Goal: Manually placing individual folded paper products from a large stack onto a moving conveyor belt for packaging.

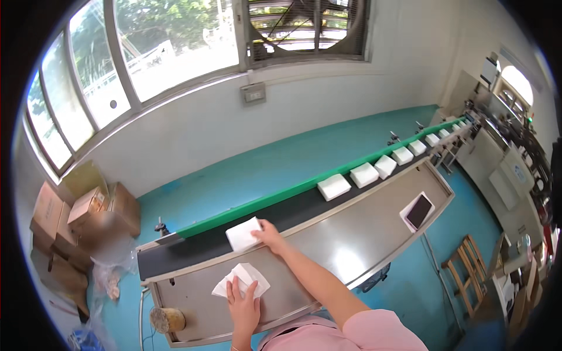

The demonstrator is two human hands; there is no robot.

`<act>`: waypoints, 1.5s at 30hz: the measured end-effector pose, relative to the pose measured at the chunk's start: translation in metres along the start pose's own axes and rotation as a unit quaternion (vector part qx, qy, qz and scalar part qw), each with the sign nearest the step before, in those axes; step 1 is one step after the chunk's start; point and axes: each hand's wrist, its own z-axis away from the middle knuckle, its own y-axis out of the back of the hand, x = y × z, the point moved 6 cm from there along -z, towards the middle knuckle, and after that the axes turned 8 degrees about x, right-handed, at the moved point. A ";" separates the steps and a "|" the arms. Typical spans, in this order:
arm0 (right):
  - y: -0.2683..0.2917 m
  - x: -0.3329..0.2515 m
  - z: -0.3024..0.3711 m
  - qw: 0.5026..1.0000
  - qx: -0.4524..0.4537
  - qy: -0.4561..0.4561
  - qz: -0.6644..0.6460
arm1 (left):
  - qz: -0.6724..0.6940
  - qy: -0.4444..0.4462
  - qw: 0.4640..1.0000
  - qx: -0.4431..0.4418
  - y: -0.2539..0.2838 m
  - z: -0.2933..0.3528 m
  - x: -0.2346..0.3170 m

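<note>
My right hand (270,235) pinches the right edge of a white stack of folded paper tissues (241,234), which lies partly over the near edge of the black conveyor belt (199,247). Just below it, over the metal table, my left hand (244,307) has its fingers and thumb pressed on another stack of tissues (256,276). The sheets of that stack are fanned and skewed. Whatever is under the left palm is hidden. Farther up the belt to the right, several more white stacks (334,187) sit in a row, some turned slightly.
A green guide rail (252,205) runs along the belt's far side. On the metal table (333,240) a phone (419,210) lies at right and a round tan container (167,320) stands at left. Cardboard boxes (123,210) are stacked at left; machinery (497,169) is at far right.
</note>
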 end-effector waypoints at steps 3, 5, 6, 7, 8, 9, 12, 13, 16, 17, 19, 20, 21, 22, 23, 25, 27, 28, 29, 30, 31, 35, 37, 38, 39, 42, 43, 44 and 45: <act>0.054 0.039 -0.013 0.984 0.175 0.041 0.018 | -0.004 -0.006 1.000 0.002 -0.025 0.019 -0.015; 0.022 -0.009 0.018 0.956 0.261 0.113 0.071 | -0.024 0.013 1.000 0.005 0.048 0.012 -0.036; 0.035 -0.013 0.039 0.925 0.304 0.188 0.132 | -0.019 0.018 1.000 0.010 0.043 0.021 -0.037; 0.034 -0.003 0.061 0.942 0.268 0.165 0.113 | -0.015 0.023 1.000 0.009 0.037 0.029 -0.042; 0.030 0.002 0.089 0.956 0.239 0.141 0.094 | -0.015 0.032 0.999 0.010 0.035 0.032 -0.047; 0.008 0.021 0.116 0.984 0.129 0.092 0.083 | -0.007 0.022 1.000 0.003 0.035 0.030 -0.048; -0.058 -0.007 0.186 0.980 -0.023 0.121 0.155 | 0.049 0.028 0.998 0.008 0.042 0.013 -0.049; -0.071 -0.021 0.203 0.948 -0.054 0.211 0.233 | 0.100 0.029 0.994 0.024 0.044 0.011 -0.046; -0.063 0.031 0.190 0.994 -0.092 -0.026 0.053 | 0.087 0.006 0.996 0.021 0.030 0.019 -0.050; -0.061 0.036 0.187 0.993 -0.096 -0.030 0.054 | 0.086 0.012 0.996 0.022 0.030 0.021 -0.053; -0.061 0.050 0.185 0.985 -0.144 -0.096 0.021 | 0.068 -0.002 0.997 0.024 0.031 0.026 -0.055; -0.067 0.046 0.185 0.984 -0.149 -0.097 0.023 | 0.066 0.002 0.997 0.027 0.034 0.024 -0.058; -0.071 0.029 0.185 0.990 -0.137 -0.002 0.035 | 0.060 -0.010 0.998 0.034 0.038 0.021 -0.059; -0.075 0.013 0.185 0.987 -0.124 0.094 0.046 | 0.053 -0.022 0.998 0.041 0.042 0.019 -0.060; -0.076 0.014 0.180 0.986 -0.127 0.095 0.047 | 0.053 -0.019 0.997 0.044 0.043 0.020 -0.061; -0.068 0.024 0.162 0.981 -0.086 0.110 0.137 | 0.056 0.010 0.998 0.030 0.043 0.026 -0.065; -0.061 0.027 0.123 0.999 -0.029 0.042 0.010 | 0.058 0.019 0.998 0.033 0.043 0.036 -0.065; -0.060 0.024 0.102 0.999 -0.018 0.014 -0.034 | 0.061 0.025 0.997 0.028 0.044 0.043 -0.069; -0.052 0.016 0.078 0.998 -0.018 0.011 -0.067 | 0.064 0.024 0.997 0.030 0.043 0.045 -0.067; -0.042 0.015 0.060 0.994 0.003 -0.016 -0.103 | 0.067 0.025 0.997 0.035 0.042 0.046 -0.067; -0.024 0.016 0.055 0.994 0.081 -0.004 -0.070 | 0.069 0.027 0.996 0.040 0.042 0.047 -0.068; -0.009 0.044 0.113 0.978 0.197 0.006 -0.065 | 0.066 0.051 0.996 0.026 0.045 0.055 -0.078; -0.045 0.068 0.157 0.999 0.027 0.015 -0.025 | 0.092 0.038 0.994 0.046 0.044 0.050 -0.083; -0.072 0.057 0.190 0.994 -0.070 0.057 0.055 | 0.093 0.045 0.994 0.043 0.044 0.050 -0.085; -0.082 0.048 0.206 0.994 -0.073 0.050 0.058 | 0.109 0.039 0.992 0.048 0.045 0.047 -0.086; -0.092 0.031 0.217 0.984 -0.091 0.082 0.125 | 0.145 0.034 0.988 0.045 0.040 0.046 -0.083; -0.089 0.046 0.213 0.991 -0.109 -0.003 0.082 | 0.135 0.030 0.989 0.048 0.036 0.049 -0.084; -0.089 0.057 0.213 0.987 -0.125 -0.089 0.039 | 0.126 0.026 0.990 0.050 0.033 0.051 -0.085; -0.088 0.060 0.211 0.987 -0.125 -0.090 0.040 | 0.126 0.027 0.990 0.050 0.032 0.051 -0.088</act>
